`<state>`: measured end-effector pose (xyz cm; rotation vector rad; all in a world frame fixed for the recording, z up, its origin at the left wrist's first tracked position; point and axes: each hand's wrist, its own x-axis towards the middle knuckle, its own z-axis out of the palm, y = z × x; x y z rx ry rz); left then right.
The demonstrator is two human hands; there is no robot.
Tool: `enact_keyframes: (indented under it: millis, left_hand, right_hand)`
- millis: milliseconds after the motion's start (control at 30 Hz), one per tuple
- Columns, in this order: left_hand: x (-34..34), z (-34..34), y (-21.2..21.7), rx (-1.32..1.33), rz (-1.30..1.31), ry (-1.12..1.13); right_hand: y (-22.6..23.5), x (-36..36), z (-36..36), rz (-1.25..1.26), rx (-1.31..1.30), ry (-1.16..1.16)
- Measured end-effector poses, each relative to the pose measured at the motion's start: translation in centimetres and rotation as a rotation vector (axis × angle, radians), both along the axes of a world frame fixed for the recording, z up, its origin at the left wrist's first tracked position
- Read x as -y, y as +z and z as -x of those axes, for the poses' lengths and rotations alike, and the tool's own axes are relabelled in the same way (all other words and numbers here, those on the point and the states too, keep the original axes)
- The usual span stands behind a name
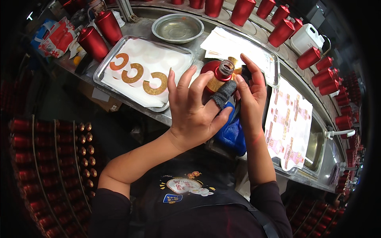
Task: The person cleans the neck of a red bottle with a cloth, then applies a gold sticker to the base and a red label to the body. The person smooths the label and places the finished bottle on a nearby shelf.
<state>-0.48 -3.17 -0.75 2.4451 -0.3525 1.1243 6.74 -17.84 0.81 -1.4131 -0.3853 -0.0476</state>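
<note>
Two hands: both work on one red bottle (212,75), held above the near edge of the desk (158,113), in front of the person's chest.
Bottle: red glossy body with a gold label on its shoulder and a bare threaded neck, no cap; it tilts slightly away from the person.
Handling: it looks rigid and probably glass or glazed, so likely fairly heavy, breakable and slick on the coated surface; the body gives the safest hold, the narrow neck only a steadying one.
Left hand (194,107): lies over the near side of the bottle, fingers (186,81) spread and half open, while the thumb, wearing a grey cloth sleeve (223,94), presses against the label area.
Right hand (250,93): wraps the far side of the bottle, fingers curled closed around it, the index tip up by the neck; a dark bit of material sits under those fingers.
Blue cloth (230,133): hangs below the hands, touching the right palm.
Forearms: both rise from the lower edge, wrists bent inward toward each other.
Nearby: a metal tray (104,65) with gold C-shaped labels (155,83) lies to the left; a sheet of decals (289,123) lies to the right.
</note>
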Motion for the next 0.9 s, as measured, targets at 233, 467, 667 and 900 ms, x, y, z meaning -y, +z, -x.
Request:
enact_keyframes:
  millis: [233, 467, 667, 900]
  left_hand:
    - [2.3, -0.1, 0.5, -0.069, 0.006, 0.085]
    - [0.9, -1.2, -0.7, -0.193, 0.366, 0.010]
    - [-1.0, -4.0, 0.4, -0.451, 0.600, -0.346]
    - [-3.8, -4.4, 1.5, -0.617, 0.504, -0.515]
  right_hand:
    - [0.3, 1.1, -0.5, -0.098, -0.036, 0.117]
    - [0.1, 0.9, -1.8, -0.035, 0.073, 0.101]
    - [-0.2, 1.4, -2.1, -0.118, 0.092, 0.133]
    - [-0.1, 1.7, -0.5, -0.118, 0.052, 0.109]
